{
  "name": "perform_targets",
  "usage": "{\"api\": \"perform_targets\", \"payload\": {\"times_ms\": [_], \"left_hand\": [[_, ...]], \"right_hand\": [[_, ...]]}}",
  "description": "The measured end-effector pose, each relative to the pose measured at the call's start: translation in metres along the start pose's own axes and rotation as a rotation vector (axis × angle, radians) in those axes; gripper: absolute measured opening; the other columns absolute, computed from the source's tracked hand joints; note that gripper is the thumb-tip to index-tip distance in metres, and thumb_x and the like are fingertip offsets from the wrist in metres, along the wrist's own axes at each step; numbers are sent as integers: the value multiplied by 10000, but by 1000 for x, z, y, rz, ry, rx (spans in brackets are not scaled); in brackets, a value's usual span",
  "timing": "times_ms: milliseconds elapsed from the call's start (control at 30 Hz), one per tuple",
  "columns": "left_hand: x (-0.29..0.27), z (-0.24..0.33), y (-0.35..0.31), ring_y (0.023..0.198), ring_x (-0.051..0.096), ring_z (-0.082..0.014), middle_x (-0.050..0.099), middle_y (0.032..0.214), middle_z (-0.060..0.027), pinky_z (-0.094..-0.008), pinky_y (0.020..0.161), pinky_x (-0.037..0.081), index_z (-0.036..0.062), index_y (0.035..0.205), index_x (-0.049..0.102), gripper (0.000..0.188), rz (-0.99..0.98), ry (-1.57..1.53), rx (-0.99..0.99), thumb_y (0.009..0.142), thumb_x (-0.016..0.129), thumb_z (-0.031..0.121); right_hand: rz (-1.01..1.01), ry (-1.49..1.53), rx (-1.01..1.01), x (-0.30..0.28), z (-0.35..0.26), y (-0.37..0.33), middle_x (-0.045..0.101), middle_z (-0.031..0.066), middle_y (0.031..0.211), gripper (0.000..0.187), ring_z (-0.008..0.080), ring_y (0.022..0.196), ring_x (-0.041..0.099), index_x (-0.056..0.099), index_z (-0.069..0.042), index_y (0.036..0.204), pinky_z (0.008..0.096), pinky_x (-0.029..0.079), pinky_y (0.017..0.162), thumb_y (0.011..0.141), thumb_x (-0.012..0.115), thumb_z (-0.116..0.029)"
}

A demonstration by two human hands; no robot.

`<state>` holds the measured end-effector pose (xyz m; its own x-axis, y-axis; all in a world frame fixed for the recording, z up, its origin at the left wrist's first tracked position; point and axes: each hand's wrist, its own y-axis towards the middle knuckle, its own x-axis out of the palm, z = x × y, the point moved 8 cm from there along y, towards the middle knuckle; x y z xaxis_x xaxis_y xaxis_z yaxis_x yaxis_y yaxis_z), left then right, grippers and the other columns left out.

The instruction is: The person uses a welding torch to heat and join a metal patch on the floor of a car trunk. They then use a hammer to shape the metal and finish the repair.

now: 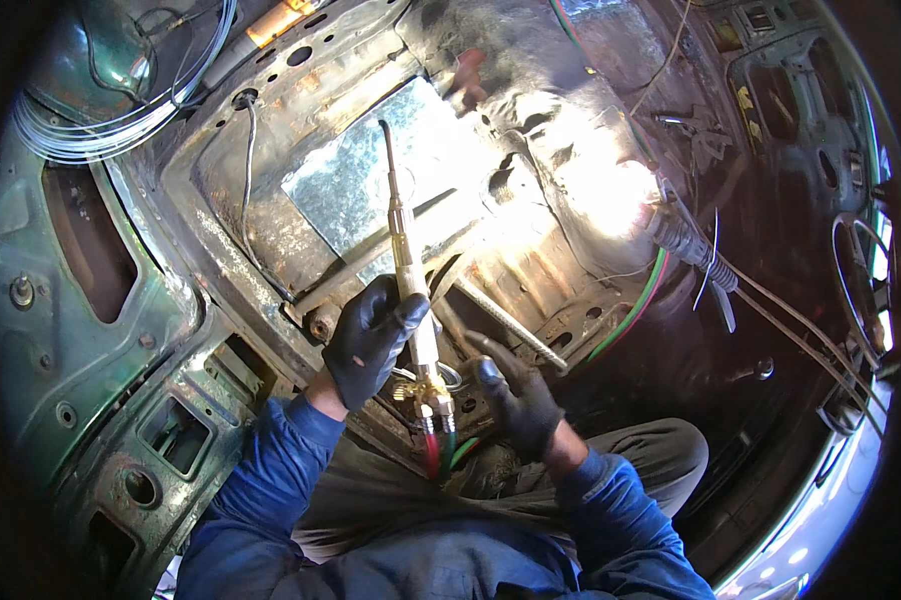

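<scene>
I have a long gold-coloured torch [401, 250] in the middle, in front of my body. Its thin, bent tip points away from me. A red hose [431, 455] and a green hose [449, 448] join its near end. My left hand [365, 345], in a black glove, is wrapped round the handle, with the thumb across the front and the wrist low. My right hand [523, 402] is just beside the torch, thumb up, fingers loose and a bit blurry, with nothing in it. Both elbows are bent. Past the tip lies a shiny metal sheet [345, 190]. A bright lamp [625, 198] glows to the right.
</scene>
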<state>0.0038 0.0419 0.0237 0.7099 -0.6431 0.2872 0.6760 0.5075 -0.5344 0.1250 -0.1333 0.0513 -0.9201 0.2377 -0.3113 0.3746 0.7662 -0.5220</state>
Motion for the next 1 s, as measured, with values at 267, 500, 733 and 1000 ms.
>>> {"api": "perform_targets", "payload": {"times_ms": [267,500,733,1000], "left_hand": [[24,2,26,709,416,-25,525,845,78,-244,623,360,86,1099,648,386,36,-140,-6,1048,722,461],[1,-23,9,731,531,-51,661,935,3,-263,664,466,52,1332,641,434,50,82,25,1125,565,425],[14,-42,24,827,714,-159,737,970,-88,-330,753,575,62,1339,637,362,30,293,169,1133,513,332],[23,-71,33,1061,759,-388,770,1111,-212,-474,906,596,106,1348,643,429,-135,708,-34,1045,624,408]], "right_hand": [[-125,588,161,17,-25,-22,721,124,1243,904,167,993,691,460,6,1589,319,558,841,1091,324,-735],[30,567,331,1,-62,5,651,-26,810,513,40,612,547,586,12,1456,228,422,545,1055,644,-303],[209,-24,-60,-27,-77,31,619,50,848,214,152,658,602,690,1,1137,302,453,554,923,698,1],[335,286,252,-32,-42,44,614,23,828,75,107,650,590,701,-40,1039,260,432,526,967,691,-58]]}}
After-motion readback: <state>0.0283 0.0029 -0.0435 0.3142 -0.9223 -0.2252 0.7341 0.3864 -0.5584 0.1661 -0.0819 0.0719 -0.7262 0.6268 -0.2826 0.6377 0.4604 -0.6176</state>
